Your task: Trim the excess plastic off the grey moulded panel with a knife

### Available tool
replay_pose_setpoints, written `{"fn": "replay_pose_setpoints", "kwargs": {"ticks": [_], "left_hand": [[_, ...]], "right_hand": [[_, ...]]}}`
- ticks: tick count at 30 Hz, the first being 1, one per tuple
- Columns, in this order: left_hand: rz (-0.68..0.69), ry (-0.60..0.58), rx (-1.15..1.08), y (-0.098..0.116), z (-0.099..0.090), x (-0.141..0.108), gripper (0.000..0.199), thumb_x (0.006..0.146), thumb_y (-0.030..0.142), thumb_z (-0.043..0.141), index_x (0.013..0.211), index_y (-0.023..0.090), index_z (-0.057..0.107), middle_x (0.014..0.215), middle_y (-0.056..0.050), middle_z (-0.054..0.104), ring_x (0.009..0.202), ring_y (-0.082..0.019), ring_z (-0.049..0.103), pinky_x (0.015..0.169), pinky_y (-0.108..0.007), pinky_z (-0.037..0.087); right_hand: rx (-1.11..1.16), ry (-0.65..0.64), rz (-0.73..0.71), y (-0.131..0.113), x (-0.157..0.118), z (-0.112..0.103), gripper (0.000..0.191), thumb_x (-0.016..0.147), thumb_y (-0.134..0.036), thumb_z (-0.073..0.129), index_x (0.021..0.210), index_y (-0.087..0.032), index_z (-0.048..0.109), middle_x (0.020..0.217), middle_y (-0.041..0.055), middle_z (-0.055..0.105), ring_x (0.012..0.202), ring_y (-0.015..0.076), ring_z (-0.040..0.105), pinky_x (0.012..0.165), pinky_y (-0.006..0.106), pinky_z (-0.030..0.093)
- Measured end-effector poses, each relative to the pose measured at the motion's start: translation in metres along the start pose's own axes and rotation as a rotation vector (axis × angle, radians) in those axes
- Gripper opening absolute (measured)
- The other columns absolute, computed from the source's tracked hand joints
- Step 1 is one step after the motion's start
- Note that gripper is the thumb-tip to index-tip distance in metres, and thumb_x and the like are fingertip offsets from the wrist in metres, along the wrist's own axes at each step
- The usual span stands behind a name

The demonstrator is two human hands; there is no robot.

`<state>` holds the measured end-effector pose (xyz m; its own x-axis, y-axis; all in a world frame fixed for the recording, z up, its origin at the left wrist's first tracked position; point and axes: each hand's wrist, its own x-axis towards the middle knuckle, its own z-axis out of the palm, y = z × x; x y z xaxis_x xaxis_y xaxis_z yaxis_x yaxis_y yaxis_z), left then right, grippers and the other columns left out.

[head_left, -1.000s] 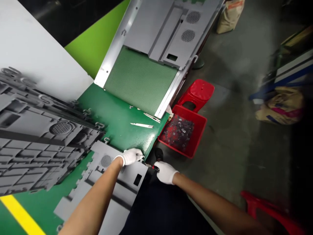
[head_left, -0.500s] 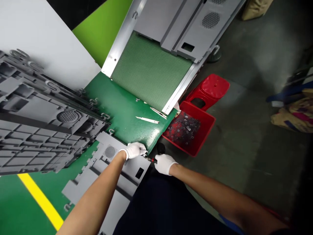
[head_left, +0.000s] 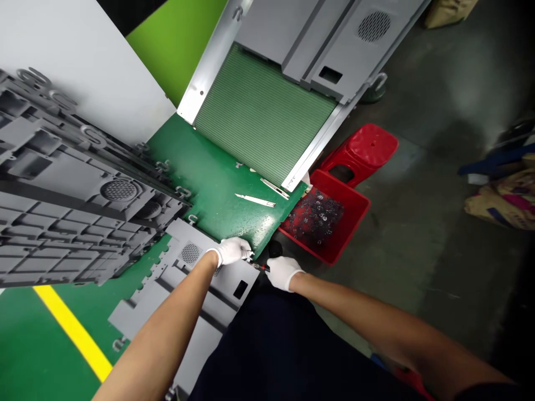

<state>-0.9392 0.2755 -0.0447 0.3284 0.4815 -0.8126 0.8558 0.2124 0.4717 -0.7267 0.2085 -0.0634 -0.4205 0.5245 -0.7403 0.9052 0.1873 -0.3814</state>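
In a white glove, my left hand (head_left: 234,250) is closed at the corner of a grey plastic panel (head_left: 196,351), fingertips pinched around a small part too tiny to make out. My right hand (head_left: 284,273), also gloved, grips a tool with a red and black handle (head_left: 266,268). Its metal tip meets the panel edge just beside my left fingertips. A craft knife (head_left: 256,200) lies on the green tabletop (head_left: 209,184) beyond the hands, and tweezers (head_left: 275,189) rest near it.
Grey panels (head_left: 83,184) stand stacked at the left. A green ribbed conveyor (head_left: 263,117) carries another grey panel (head_left: 288,33). On the right, a red bin (head_left: 355,217) holds many small dark pieces, beside a red stool (head_left: 374,146). Yellow tape (head_left: 75,334) crosses the green surface.
The view has shifted slightly, so the surroundings sit a little further right and higher. Both hands stay at the panel corner, with the tool tip still by my left fingers.
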Motion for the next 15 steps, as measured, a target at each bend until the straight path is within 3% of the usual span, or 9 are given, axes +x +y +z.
{"fn": "replay_pose_setpoints", "kwargs": {"ticks": [6, 11, 15], "left_hand": [[0.012, -0.003, -0.031, -0.007, 0.002, 0.002, 0.021, 0.079, 0.032, 0.066, 0.090, 0.018, 0.076, 0.087, -0.005, 0.077, 0.082, -0.020, 0.066, 0.075, -0.028, 0.045], [-0.024, 0.018, -0.022, -0.005, 0.006, -0.005, 0.013, 0.076, 0.032, 0.070, 0.081, 0.023, 0.078, 0.087, -0.005, 0.078, 0.088, -0.024, 0.068, 0.083, -0.033, 0.048], [-0.065, -0.004, -0.009, -0.004, 0.003, -0.006, 0.013, 0.077, 0.032, 0.076, 0.084, 0.021, 0.075, 0.089, -0.005, 0.076, 0.092, -0.024, 0.068, 0.101, -0.043, 0.045]], "right_hand": [[0.064, -0.014, 0.040, -0.002, -0.003, 0.000, 0.029, 0.088, -0.046, 0.050, 0.102, -0.027, 0.067, 0.105, 0.0084, 0.074, 0.095, 0.0275, 0.072, 0.074, 0.034, 0.050], [0.067, 0.068, 0.041, -0.014, -0.009, 0.005, 0.021, 0.085, -0.031, 0.053, 0.096, -0.021, 0.068, 0.102, 0.0137, 0.075, 0.093, 0.0311, 0.072, 0.075, 0.038, 0.050], [0.127, 0.102, 0.056, -0.021, 0.001, 0.018, 0.019, 0.084, -0.025, 0.053, 0.094, -0.024, 0.069, 0.096, 0.0109, 0.076, 0.091, 0.0300, 0.073, 0.074, 0.038, 0.051]]}}
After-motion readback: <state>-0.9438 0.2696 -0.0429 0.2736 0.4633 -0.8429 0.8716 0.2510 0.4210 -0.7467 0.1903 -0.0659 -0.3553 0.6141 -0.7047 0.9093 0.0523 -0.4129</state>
